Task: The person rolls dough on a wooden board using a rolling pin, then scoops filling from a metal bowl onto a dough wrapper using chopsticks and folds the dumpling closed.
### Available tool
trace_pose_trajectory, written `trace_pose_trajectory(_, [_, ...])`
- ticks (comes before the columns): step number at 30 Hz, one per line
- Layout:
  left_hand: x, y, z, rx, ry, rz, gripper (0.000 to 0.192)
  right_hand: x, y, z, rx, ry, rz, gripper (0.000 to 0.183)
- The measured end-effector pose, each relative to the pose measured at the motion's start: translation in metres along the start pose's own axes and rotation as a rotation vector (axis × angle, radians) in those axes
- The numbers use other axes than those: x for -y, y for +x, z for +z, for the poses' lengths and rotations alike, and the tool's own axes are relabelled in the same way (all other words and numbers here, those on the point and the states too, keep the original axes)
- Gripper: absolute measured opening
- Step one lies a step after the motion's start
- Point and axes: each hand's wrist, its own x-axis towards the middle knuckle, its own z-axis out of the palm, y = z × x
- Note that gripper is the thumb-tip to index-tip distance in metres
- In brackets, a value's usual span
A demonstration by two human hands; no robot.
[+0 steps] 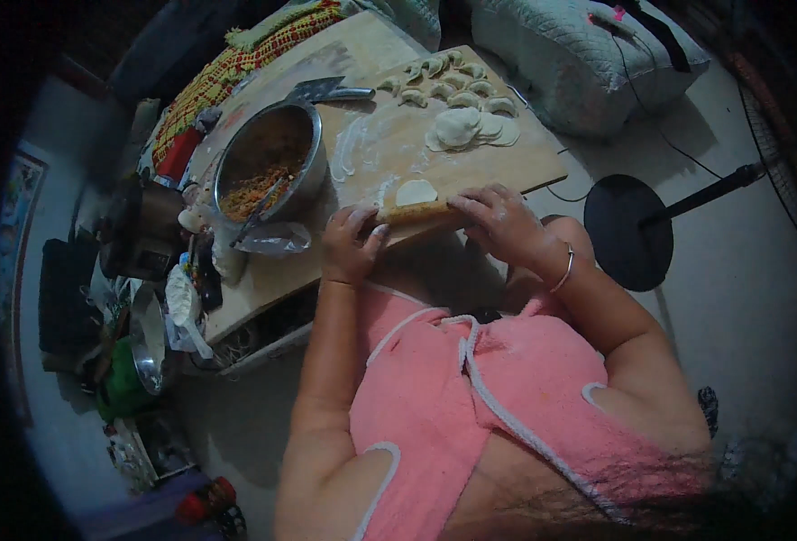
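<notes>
A wooden rolling pin [415,214] lies across the near edge of a floured wooden board [371,162]. My left hand [352,238] grips its left end, and my right hand [496,220] grips its right end. Flour whitens the fingers of both. Just beyond the pin is a thin round dough wrapper [417,192], its near edge against or under the pin. Farther back sits an overlapping pile of dough wrappers [469,128]. Behind that pile, several filled dumplings [463,99] stand in rows near the board's far corner.
To the left, a metal pot [321,159] holds chopped filling [263,193] and a utensil. A cleaver [331,91] lies behind it. Bags and a dark appliance [145,226] crowd the left side. A black round stand base [628,233] is on the floor at right.
</notes>
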Motion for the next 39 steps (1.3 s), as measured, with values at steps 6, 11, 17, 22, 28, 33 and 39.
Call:
trace_pose_trajectory(6, [0.006,0.002,0.000,0.019,0.071,0.047,0.028,-0.009,0.017,0.001,-0.014,0.000,0.019,0.035])
trace_pose_trajectory(11, [0.001,0.005,0.001,0.022,0.127,0.046,0.022,-0.022,0.021,0.007,-0.059,0.011,-0.013,0.034])
trace_pose_trajectory(17, [0.003,0.005,0.003,0.040,0.157,0.019,0.022,-0.026,0.023,0.007,-0.053,0.029,-0.039,0.029])
trace_pose_trajectory(22, [0.000,0.005,0.006,0.046,0.201,0.027,0.022,-0.024,0.023,0.001,-0.029,0.074,-0.031,0.028])
trace_pose_trajectory(28, [-0.005,0.007,0.008,0.089,0.251,0.001,0.024,-0.032,0.022,0.008,0.002,0.091,-0.017,0.028])
trace_pose_trajectory(33, [-0.007,0.009,0.009,0.147,0.259,0.029,0.030,-0.033,0.023,0.002,0.023,0.135,-0.016,0.031])
trace_pose_trajectory(39, [-0.004,0.012,0.022,0.172,0.427,-0.111,0.032,-0.042,0.020,0.001,0.023,0.117,-0.049,0.035])
